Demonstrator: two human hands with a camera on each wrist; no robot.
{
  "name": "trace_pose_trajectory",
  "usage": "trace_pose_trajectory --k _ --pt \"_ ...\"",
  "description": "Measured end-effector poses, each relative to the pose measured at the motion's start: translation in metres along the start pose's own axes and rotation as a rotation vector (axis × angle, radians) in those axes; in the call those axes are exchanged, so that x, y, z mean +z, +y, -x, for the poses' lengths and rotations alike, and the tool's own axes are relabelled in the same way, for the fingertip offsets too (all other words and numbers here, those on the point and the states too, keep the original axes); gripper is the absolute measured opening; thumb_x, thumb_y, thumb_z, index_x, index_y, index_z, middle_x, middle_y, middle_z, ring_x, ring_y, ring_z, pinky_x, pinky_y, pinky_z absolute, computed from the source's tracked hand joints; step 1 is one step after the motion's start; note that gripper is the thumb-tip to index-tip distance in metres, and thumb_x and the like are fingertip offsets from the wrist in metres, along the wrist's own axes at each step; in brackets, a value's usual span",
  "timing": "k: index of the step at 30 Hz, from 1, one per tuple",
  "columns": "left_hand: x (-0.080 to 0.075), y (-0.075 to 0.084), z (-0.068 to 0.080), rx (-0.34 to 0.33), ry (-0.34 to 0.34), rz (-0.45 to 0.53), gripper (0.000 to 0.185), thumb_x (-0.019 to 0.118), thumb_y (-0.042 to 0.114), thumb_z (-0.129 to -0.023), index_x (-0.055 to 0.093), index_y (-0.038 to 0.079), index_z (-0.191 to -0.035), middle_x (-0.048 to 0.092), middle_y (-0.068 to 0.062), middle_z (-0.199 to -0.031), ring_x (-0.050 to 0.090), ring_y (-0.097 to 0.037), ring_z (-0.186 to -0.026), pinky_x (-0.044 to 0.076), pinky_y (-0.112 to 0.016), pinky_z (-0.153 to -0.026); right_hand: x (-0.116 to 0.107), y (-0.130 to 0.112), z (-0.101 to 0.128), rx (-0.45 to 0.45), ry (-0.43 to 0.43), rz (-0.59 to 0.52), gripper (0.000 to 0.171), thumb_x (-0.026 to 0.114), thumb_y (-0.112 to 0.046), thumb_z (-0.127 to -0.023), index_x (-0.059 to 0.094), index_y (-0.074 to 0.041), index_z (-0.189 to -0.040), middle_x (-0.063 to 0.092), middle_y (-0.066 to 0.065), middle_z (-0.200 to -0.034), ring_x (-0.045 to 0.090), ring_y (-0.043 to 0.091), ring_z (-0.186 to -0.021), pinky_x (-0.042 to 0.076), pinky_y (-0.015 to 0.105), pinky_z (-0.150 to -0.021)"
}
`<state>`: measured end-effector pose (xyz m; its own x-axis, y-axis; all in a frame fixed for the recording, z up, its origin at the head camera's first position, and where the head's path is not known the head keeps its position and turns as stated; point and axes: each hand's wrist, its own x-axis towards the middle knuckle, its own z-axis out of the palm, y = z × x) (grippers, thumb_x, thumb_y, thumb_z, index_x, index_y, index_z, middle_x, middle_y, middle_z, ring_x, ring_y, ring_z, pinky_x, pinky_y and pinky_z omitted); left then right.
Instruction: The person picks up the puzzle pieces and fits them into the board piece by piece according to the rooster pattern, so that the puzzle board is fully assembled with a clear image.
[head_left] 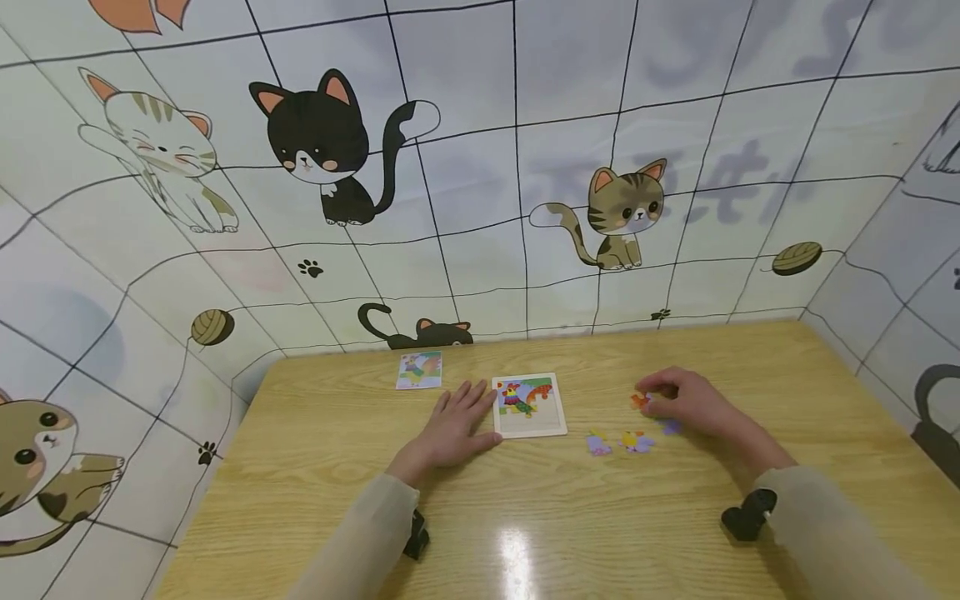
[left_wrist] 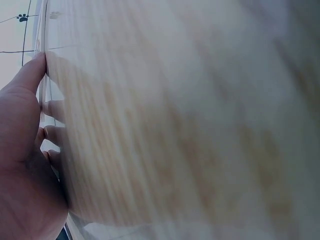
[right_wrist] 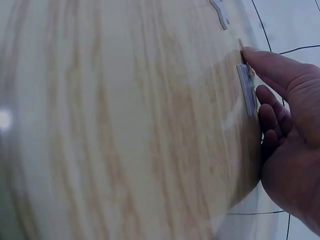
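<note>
My left hand lies flat with fingers spread at the left edge of a square puzzle board. Its thumb reaches the board's lower left corner. A colourful bird picture partly fills the board, and bare backing shows in its lower part. To the right, my right hand bends over loose puzzle pieces, its thumb and forefinger pinching an orange puzzle piece. Right by that hand is a purple piece. In the right wrist view, the fingertips meet the piece's thin edge close to the table.
Several loose pieces, among them a purple one and a yellow-and-purple cluster, lie right of the board. A small picture card rests near the back edge of the wooden table. Behind stands a wall covering printed with cats.
</note>
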<state>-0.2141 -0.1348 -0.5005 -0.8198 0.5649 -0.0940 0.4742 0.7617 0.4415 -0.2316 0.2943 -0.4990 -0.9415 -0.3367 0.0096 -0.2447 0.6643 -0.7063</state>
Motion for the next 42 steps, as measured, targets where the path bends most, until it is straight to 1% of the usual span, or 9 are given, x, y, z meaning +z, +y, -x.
trace_pose_trajectory --k 6,9,14,17,21,27,32,37,42 --pt "-0.001 -0.001 0.001 -0.004 -0.005 0.001 0.076 0.056 0.048 -0.104 0.027 0.011 -0.164 0.015 -0.012 -0.17 0.006 -0.037 -0.156 0.003 -0.063 -0.121 0.0 -0.004 -0.001 -0.046 -0.02 -0.001 0.033 0.079 -0.021 -0.092 0.075 -0.006 -0.121 0.064 0.008 -0.113 0.052 0.019 -0.093 0.045 0.031 -0.078" --pt "-0.002 0.0 0.001 -0.004 -0.009 -0.004 0.077 0.056 0.048 -0.104 0.026 0.011 -0.164 0.015 -0.013 -0.17 0.006 -0.037 -0.156 0.003 -0.063 -0.121 -0.001 -0.006 -0.001 -0.052 -0.038 -0.013 0.028 0.078 -0.02 -0.092 0.076 -0.007 -0.118 0.062 0.006 -0.11 0.048 0.018 -0.088 0.043 0.031 -0.074" --pt "-0.002 0.0 0.001 -0.004 -0.008 -0.002 0.076 0.056 0.048 -0.104 0.027 0.011 -0.164 0.016 -0.013 -0.17 0.006 -0.038 -0.156 0.004 -0.063 -0.121 -0.001 -0.009 -0.001 -0.047 -0.043 -0.012 0.028 0.079 -0.019 -0.092 0.075 -0.007 -0.117 0.062 0.006 -0.11 0.045 0.018 -0.086 0.04 0.031 -0.073" --pt "-0.002 0.0 0.002 -0.003 -0.01 -0.004 0.076 0.056 0.047 -0.104 0.027 0.011 -0.163 0.016 -0.014 -0.17 0.007 -0.038 -0.156 0.004 -0.064 -0.12 0.002 -0.009 -0.002 -0.042 -0.031 -0.033 0.028 0.08 -0.017 -0.091 0.073 -0.004 -0.115 0.063 0.007 -0.107 0.046 0.017 -0.085 0.041 0.03 -0.071" --pt "-0.002 0.0 0.003 0.004 -0.011 -0.01 0.076 0.056 0.047 -0.104 0.027 0.01 -0.163 0.016 -0.015 -0.17 0.007 -0.039 -0.156 0.004 -0.064 -0.12 0.003 -0.007 -0.002 -0.025 -0.022 -0.079 0.027 0.08 -0.013 -0.09 0.068 -0.001 -0.111 0.063 0.006 -0.098 0.048 0.017 -0.081 0.042 0.029 -0.069" --pt "-0.001 -0.002 0.001 0.0 -0.005 -0.012 0.076 0.055 0.049 -0.104 0.027 0.012 -0.164 0.015 -0.012 -0.17 0.006 -0.037 -0.156 0.003 -0.062 -0.121 0.001 -0.007 -0.005 0.021 -0.043 -0.097 0.02 0.076 -0.012 -0.093 0.067 -0.001 -0.108 0.064 0.004 -0.093 0.054 0.017 -0.08 0.047 0.028 -0.067" --pt "-0.001 -0.002 0.0 -0.004 -0.004 -0.008 0.076 0.055 0.05 -0.104 0.027 0.013 -0.164 0.015 -0.011 -0.17 0.006 -0.037 -0.156 0.004 -0.062 -0.121 -0.002 -0.01 -0.008 0.032 -0.052 -0.136 0.019 0.077 -0.011 -0.093 0.066 0.0 -0.104 0.066 0.007 -0.089 0.059 0.017 -0.078 0.052 0.028 -0.064" --pt "-0.002 -0.001 0.001 0.0 0.005 0.001 0.075 0.056 0.049 -0.103 0.028 0.013 -0.164 0.016 -0.012 -0.17 0.006 -0.038 -0.156 0.004 -0.062 -0.121 0.003 -0.018 -0.012 0.044 -0.014 -0.116 0.019 0.079 -0.016 -0.092 0.069 -0.003 -0.101 0.067 0.005 -0.089 0.059 0.017 -0.076 0.051 0.028 -0.06" --pt "-0.003 0.0 0.002 0.004 0.004 0.007 0.075 0.057 0.048 -0.103 0.028 0.012 -0.163 0.016 -0.012 -0.17 0.007 -0.038 -0.156 0.004 -0.063 -0.121 0.014 -0.034 -0.02 0.041 0.018 -0.118 0.018 0.078 -0.017 -0.093 0.07 -0.003 -0.101 0.069 0.004 -0.09 0.06 0.019 -0.078 0.049 0.028 -0.061"
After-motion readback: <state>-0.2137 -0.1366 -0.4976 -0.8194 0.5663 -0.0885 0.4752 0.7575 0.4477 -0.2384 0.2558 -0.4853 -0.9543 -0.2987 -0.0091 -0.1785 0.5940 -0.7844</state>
